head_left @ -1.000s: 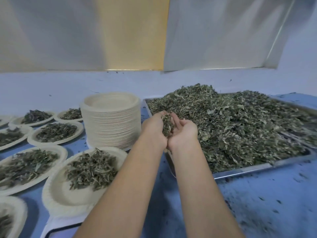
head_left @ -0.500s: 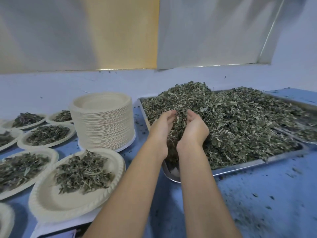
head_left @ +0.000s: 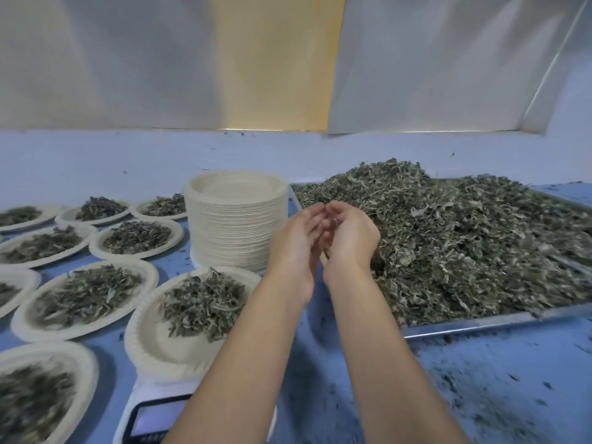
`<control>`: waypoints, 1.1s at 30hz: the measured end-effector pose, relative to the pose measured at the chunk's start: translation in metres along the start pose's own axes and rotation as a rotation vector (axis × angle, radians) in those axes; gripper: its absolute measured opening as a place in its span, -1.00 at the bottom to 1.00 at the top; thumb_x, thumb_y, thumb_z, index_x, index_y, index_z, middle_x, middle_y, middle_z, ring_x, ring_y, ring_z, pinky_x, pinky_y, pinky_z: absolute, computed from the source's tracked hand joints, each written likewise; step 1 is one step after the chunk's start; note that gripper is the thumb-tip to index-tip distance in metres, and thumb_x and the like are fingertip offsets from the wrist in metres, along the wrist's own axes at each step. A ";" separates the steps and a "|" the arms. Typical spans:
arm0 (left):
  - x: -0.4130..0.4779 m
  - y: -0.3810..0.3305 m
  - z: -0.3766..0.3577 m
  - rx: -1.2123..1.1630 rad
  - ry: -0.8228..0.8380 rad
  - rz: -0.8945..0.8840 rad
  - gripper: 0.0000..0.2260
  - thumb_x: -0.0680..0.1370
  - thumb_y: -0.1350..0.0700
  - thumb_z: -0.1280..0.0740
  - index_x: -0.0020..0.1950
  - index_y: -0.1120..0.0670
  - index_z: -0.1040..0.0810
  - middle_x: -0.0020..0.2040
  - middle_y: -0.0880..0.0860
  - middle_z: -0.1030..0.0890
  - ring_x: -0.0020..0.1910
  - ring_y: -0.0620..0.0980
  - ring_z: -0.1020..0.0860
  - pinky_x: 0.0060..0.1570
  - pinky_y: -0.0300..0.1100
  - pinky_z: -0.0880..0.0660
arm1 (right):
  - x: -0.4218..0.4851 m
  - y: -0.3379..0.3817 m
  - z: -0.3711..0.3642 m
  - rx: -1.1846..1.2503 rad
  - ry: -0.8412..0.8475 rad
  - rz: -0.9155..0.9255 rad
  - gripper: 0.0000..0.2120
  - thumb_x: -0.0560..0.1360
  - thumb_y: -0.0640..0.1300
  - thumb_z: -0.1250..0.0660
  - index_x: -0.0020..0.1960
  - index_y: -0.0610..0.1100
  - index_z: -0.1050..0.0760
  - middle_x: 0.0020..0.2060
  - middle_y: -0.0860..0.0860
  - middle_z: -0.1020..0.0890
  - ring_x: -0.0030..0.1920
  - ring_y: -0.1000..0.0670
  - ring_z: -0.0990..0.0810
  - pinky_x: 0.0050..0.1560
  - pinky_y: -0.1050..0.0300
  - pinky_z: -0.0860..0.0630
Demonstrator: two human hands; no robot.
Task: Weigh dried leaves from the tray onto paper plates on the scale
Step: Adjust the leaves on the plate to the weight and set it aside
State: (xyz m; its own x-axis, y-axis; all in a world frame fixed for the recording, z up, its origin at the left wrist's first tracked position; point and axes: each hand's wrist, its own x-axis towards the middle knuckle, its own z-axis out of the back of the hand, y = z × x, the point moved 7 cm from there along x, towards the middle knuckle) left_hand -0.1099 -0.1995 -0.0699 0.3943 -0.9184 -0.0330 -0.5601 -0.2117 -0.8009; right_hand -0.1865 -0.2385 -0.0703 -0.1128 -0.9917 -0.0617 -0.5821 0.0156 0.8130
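A metal tray on the right carries a big heap of dried leaves. My left hand and my right hand are cupped together, palms facing, above the tray's left edge. A few leaf bits show in the gap between them; the rest of what they hold is hidden. At lower left of the hands a paper plate with a mound of leaves sits on the white scale. My left forearm crosses over the scale's right side.
A tall stack of unused paper plates stands just left of the tray. Several filled plates cover the blue table to the left. Leaf crumbs lie scattered on the table at the front right. A wall runs along the back.
The hands were dug into the pile half a second ago; now they are lifted out, pressed closer together and shifted left toward the tray's edge.
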 end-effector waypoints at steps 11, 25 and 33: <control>-0.041 -0.086 0.082 0.346 -0.151 -0.087 -0.80 0.57 0.31 -0.15 0.01 0.18 -0.56 -0.06 0.16 -0.53 -0.07 0.04 -0.53 -0.12 -0.24 -0.48 | -0.054 -0.042 -0.064 -0.204 0.506 -0.001 -0.76 0.50 -0.41 -0.13 -0.14 -0.27 -0.56 -0.36 -0.08 -0.65 -0.45 -0.01 -0.59 -0.39 0.20 -0.56; -0.041 -0.118 0.175 0.664 -0.395 -0.338 -0.74 0.56 0.25 -0.13 -0.05 0.03 -0.60 0.01 0.00 -0.66 0.02 -0.09 -0.60 0.16 -0.13 -0.48 | -0.040 -0.071 -0.046 -0.645 0.478 0.123 -0.68 0.49 -0.33 -0.17 -0.22 -0.07 -0.63 -0.14 0.02 -0.70 0.01 0.01 -0.65 0.10 0.07 -0.54; -0.038 -0.098 0.182 0.771 -0.385 -0.256 -0.75 0.54 0.24 -0.15 -0.01 -0.02 -0.57 0.10 -0.01 -0.62 0.16 -0.03 -0.53 0.30 -0.01 -0.38 | -0.038 -0.077 -0.040 -0.568 0.456 0.045 -0.69 0.48 -0.40 -0.15 -0.18 -0.18 -0.64 -0.16 -0.04 -0.71 -0.01 -0.03 -0.66 0.05 0.13 -0.55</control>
State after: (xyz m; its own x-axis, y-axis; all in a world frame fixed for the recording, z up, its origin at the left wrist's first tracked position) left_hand 0.0627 -0.0831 -0.0993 0.7347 -0.6686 0.1147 0.1682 0.0157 -0.9856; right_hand -0.1052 -0.2070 -0.1079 0.2922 -0.9480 0.1257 -0.0634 0.1119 0.9917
